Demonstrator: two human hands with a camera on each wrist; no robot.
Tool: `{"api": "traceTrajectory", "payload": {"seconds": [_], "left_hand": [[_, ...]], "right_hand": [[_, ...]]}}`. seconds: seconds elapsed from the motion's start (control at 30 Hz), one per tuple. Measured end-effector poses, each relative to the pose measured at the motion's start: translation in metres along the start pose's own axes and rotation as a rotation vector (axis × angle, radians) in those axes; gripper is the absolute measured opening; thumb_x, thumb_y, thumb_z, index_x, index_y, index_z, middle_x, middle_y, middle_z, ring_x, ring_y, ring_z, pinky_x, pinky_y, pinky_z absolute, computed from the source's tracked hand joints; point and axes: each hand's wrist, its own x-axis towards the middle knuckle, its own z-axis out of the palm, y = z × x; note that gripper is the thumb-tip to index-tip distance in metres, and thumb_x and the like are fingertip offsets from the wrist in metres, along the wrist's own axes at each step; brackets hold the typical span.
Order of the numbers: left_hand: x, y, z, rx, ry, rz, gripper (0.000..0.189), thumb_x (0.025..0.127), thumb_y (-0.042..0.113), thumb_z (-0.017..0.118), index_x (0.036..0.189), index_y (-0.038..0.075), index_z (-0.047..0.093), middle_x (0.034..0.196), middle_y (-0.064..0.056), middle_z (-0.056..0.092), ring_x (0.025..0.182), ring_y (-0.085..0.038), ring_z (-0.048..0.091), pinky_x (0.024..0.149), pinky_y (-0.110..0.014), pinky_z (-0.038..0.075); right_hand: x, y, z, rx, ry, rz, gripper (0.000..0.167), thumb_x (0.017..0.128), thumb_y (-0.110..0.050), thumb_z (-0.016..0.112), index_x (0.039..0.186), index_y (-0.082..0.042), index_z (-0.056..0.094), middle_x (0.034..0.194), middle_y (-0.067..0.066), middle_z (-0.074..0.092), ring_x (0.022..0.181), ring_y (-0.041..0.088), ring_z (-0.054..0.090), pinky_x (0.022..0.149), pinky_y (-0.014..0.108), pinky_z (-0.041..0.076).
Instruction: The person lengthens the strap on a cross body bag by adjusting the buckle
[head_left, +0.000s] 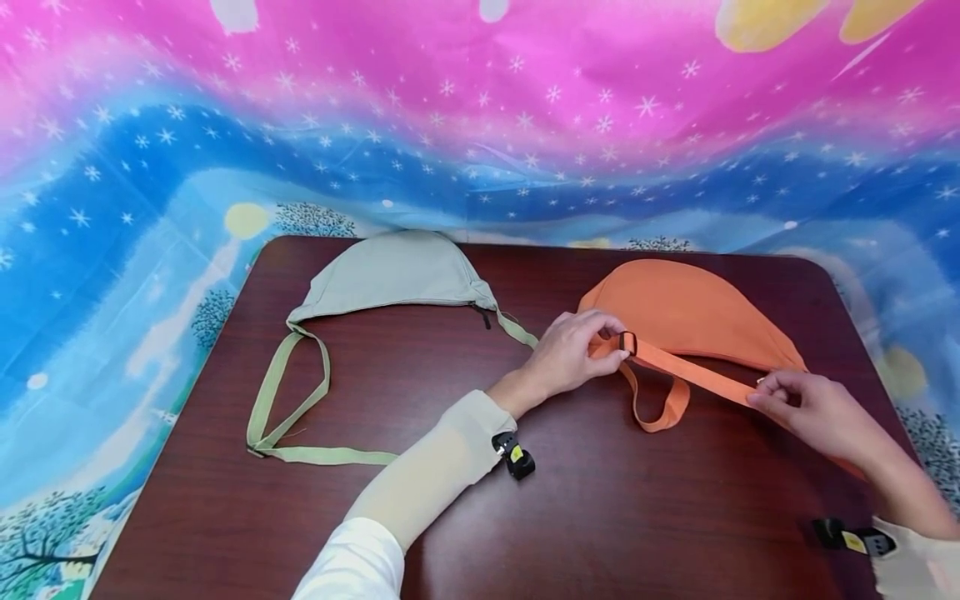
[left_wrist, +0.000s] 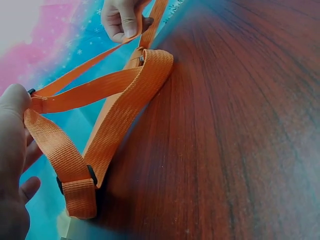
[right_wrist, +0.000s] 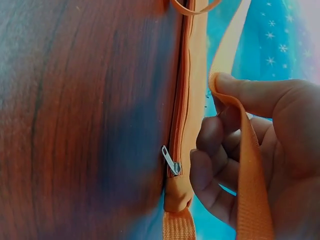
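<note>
An orange waist bag lies at the right of the table, its curved side away from me. My left hand pinches its orange strap beside a dark slide buckle. Farther right, my right hand pinches the same strap between thumb and fingers, and the stretch between the hands is nearly straight. A loop of strap hangs below the left hand. In the left wrist view a second black buckle sits on the strap. The right wrist view shows the bag's metal zipper pull.
A pale grey-green waist bag lies at the table's back left, its light green strap looped toward the front and passing behind my left forearm. The dark wooden table meets a patterned pink and blue cloth at the back.
</note>
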Motion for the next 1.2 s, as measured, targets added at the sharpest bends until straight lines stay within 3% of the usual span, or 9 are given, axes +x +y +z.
{"api": "traceTrajectory", "payload": {"seconds": [0.3,0.6,0.77,0.93,1.2], "left_hand": [[0.001,0.003,0.001,-0.014,-0.084,0.012,0.030,0.093,0.030,0.075,0.115,0.013,0.067,0.109,0.003,0.068,0.101,-0.009,0.062,0.092,-0.022,0.043],[0.003,0.007,0.002,-0.026,-0.084,0.039,0.031,0.090,0.030,0.079,0.114,0.013,0.068,0.105,0.004,0.068,0.098,-0.007,0.062,0.095,-0.019,0.042],[0.001,0.010,0.000,-0.005,-0.142,0.037,0.032,0.090,0.034,0.079,0.114,0.016,0.068,0.101,0.010,0.065,0.095,-0.002,0.059,0.096,-0.017,0.039],[-0.001,0.012,0.001,0.045,-0.202,0.067,0.032,0.089,0.036,0.078,0.115,0.020,0.068,0.100,0.013,0.063,0.097,-0.001,0.056,0.096,-0.021,0.038],[-0.002,0.011,0.002,0.060,-0.208,0.060,0.031,0.090,0.036,0.077,0.115,0.020,0.068,0.098,0.015,0.062,0.094,0.001,0.054,0.095,-0.021,0.039]], "right_hand": [[0.000,-0.007,0.000,-0.025,-0.034,-0.038,0.011,0.098,-0.026,0.071,0.092,-0.017,0.066,0.076,-0.003,0.059,0.061,0.007,0.048,0.057,0.026,0.036],[0.011,-0.040,0.001,-0.018,-0.002,-0.122,0.004,0.096,-0.018,0.073,0.097,-0.017,0.069,0.084,-0.004,0.065,0.070,0.004,0.054,0.059,0.026,0.043],[0.018,-0.058,0.012,0.020,-0.016,-0.189,0.008,0.094,-0.016,0.075,0.099,-0.018,0.068,0.087,-0.006,0.066,0.075,0.004,0.057,0.062,0.025,0.047],[0.022,-0.072,0.025,0.030,-0.025,-0.238,0.015,0.092,-0.018,0.077,0.105,-0.017,0.069,0.095,-0.005,0.066,0.077,0.008,0.056,0.065,0.027,0.048],[0.022,-0.084,0.028,0.026,-0.024,-0.239,0.019,0.090,-0.024,0.080,0.105,-0.020,0.069,0.091,-0.009,0.065,0.075,0.006,0.058,0.063,0.027,0.049]]}}
